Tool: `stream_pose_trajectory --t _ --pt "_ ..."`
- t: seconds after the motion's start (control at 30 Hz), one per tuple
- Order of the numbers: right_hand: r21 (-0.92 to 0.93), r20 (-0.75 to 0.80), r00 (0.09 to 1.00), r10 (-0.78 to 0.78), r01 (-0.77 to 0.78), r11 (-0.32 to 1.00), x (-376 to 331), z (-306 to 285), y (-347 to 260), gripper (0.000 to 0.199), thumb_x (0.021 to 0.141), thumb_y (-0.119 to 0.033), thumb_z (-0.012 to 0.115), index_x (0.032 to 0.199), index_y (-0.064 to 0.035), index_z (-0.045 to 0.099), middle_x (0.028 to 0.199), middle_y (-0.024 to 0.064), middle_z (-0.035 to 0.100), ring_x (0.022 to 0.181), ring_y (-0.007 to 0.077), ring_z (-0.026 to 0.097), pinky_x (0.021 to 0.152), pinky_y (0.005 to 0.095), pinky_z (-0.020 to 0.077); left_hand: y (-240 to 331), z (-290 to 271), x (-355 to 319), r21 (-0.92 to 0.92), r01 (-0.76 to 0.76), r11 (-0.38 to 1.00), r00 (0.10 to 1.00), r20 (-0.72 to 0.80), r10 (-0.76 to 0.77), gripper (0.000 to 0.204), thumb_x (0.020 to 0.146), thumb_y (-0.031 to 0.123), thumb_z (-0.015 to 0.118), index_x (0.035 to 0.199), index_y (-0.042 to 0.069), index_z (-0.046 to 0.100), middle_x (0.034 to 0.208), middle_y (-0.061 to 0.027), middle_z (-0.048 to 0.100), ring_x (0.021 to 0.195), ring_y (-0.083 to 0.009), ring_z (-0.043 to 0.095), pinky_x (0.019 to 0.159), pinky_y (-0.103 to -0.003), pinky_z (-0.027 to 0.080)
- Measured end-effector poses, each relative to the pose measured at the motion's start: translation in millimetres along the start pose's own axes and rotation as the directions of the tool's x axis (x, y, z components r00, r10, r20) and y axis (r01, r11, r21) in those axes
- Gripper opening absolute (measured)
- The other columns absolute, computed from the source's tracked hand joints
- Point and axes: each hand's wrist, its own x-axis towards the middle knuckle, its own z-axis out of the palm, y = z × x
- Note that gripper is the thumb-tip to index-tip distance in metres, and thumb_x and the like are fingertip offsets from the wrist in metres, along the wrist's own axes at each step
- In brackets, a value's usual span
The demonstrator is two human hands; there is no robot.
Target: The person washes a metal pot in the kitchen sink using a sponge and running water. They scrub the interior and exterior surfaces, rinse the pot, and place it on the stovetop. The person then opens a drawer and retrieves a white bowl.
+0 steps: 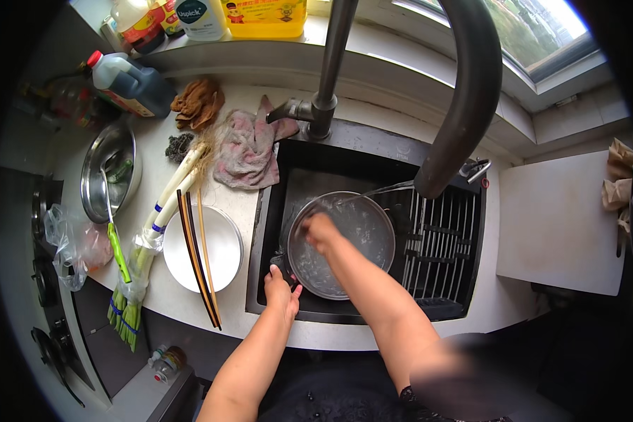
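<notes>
Beneath the dark curved metal tap (472, 112), you probably wash the round grey metal pan (390, 250); rinse next. Left hand (282, 292) spreads; right hand (321, 232), I cannot tell.

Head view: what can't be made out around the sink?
All in the head view:
Right hand: blurred by motion; whether it holds anything is unclear.
Left hand: palm side hidden by its own back; its hold is unclear.
Sink: floor under the pan, hidden by it.
Faucet: top of the arch cut off by the upper edge.
</notes>
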Motion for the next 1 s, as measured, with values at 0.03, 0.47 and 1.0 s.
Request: stream_pose_trajectory --t 0.03,0.47,1.0 --pt "0.346 -0.071 0.996 0.051 -0.024 0.938 0 -7 -15 0.021 0.084 -0.003 0.047 0.102 0.0005 0.057 0.105 0.0164 0.059 0.100 0.0291 0.056 0.089 0.0443 0.0452 2 -3 -2 0.021 0.004 1.000 1.000 -0.005 -0.004 0.038 0.098 0.042 0.038 0.127 0.017 0.039 0.120 -0.0034 0.049 0.096 -0.0203 0.050 0.083 -0.043 0.039" --pt "0.168 0.081 0.986 0.144 -0.156 0.973 -74 29 -20 0.048 0.093 -0.019 0.045 0.137 -0.0039 0.035 0.135 0.0118 0.045 0.121 0.0247 0.043 0.103 0.0378 0.0318 -3 -5 11 0.094 -0.018 0.995 1.000 -0.013 0.020 0.036 0.097 0.045 0.039 0.120 0.018 0.043 0.108 -0.0013 0.053 0.089 -0.0164 0.051 0.075 -0.037 0.039" --pt "-0.135 0.219 0.867 0.447 0.481 -0.867 -59 -130 -54 0.048 0.090 -0.035 0.040 0.137 -0.0226 0.045 0.145 -0.0003 0.037 0.140 0.0200 0.021 0.109 0.0590 -0.0097 -3 -3 10 0.096 -0.060 0.994 0.998 0.011 0.059 0.032 0.098 0.043 0.040 0.112 0.016 0.048 0.093 0.0000 0.058 0.076 -0.0119 0.052 0.067 -0.030 0.038"
